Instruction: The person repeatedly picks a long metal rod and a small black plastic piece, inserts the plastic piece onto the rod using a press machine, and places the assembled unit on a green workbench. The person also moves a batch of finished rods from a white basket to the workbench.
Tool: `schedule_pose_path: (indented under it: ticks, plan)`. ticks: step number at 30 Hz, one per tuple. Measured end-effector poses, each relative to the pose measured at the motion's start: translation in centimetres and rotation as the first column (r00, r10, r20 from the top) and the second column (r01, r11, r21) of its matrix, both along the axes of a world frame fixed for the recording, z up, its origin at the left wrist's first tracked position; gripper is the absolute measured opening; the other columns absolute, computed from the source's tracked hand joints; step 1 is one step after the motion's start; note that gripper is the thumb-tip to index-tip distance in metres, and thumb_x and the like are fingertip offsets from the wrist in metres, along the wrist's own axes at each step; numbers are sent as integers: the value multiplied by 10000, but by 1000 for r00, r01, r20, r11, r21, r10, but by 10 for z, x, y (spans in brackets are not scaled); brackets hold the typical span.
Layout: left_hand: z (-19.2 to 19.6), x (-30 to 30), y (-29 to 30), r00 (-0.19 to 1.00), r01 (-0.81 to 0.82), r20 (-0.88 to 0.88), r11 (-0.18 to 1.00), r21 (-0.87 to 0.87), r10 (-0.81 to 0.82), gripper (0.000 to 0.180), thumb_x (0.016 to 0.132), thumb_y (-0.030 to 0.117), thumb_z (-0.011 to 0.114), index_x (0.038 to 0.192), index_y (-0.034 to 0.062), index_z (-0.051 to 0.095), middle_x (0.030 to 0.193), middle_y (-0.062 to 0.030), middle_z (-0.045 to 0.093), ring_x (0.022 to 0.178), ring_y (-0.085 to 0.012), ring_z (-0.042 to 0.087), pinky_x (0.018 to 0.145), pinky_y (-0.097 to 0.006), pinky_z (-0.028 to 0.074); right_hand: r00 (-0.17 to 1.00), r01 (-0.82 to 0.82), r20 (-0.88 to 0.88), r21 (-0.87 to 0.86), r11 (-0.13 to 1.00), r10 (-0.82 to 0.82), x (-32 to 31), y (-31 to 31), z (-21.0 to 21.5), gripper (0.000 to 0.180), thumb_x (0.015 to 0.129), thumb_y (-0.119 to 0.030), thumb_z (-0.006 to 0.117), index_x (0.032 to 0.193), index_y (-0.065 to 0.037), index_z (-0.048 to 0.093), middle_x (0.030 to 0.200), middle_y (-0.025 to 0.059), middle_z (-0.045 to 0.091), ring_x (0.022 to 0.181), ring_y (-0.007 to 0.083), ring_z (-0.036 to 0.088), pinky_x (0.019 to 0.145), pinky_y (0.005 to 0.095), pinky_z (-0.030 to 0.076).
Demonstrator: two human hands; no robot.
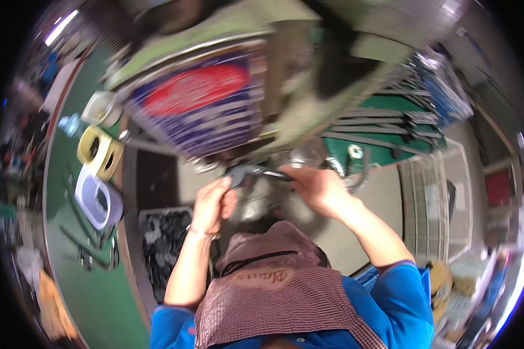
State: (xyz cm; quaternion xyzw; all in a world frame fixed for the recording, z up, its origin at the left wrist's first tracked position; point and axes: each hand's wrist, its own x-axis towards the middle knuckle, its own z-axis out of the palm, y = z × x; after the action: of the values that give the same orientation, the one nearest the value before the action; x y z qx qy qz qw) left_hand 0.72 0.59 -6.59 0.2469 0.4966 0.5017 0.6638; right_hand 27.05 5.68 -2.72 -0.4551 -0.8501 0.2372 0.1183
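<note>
In front of my apron, below the machine, my left hand is closed with thumb and fingers on a dark grey, bent part. My right hand pinches a slim dark rod-like piece with a shiny stretch toward the part. The two pieces meet or overlap between my hands; blur hides whether they are joined. Both forearms are raised at about the same height.
A green machine with a blue and red sign looms just ahead. Yellow and lavender containers stand at left. A bin of dark pieces sits nearer. Long black parts and a white crate are at right.
</note>
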Motion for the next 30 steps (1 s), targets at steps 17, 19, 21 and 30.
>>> schedule_pose_path:
  ticks: [17,19,21,30]
  plan:
    - [48,-64,29,725,193,-684,976,98,-75,203,935,216,603,949,22,660,665,-9,635,492,-66,517,434,-214,378,982,153,56,301,941,-178,170,28,4,298,722,-171,746,973,-90,606,942,88,639,881,305,619,777,418,452]
    - [15,-97,51,531,112,-847,989,98,24,202,938,226,595,929,33,655,634,-1,605,477,-72,494,441,-229,379,968,202,100,237,950,-231,223,45,8,277,708,-158,750,938,-80,617,885,83,641,910,293,617,795,411,426]
    - [-67,-172,92,643,15,-726,943,332,245,163,902,225,616,917,71,667,670,-18,600,536,-115,523,479,-259,409,948,223,186,190,956,-258,271,66,17,260,720,-161,729,950,-86,635,934,66,642,953,260,601,845,396,374]
    - [-76,-122,226,-151,400,-964,905,143,220,206,785,181,683,948,55,685,910,-110,691,789,-245,679,680,-346,528,964,163,181,171,972,-194,439,218,15,332,674,-75,764,996,-68,684,939,105,659,953,317,601,823,400,487]
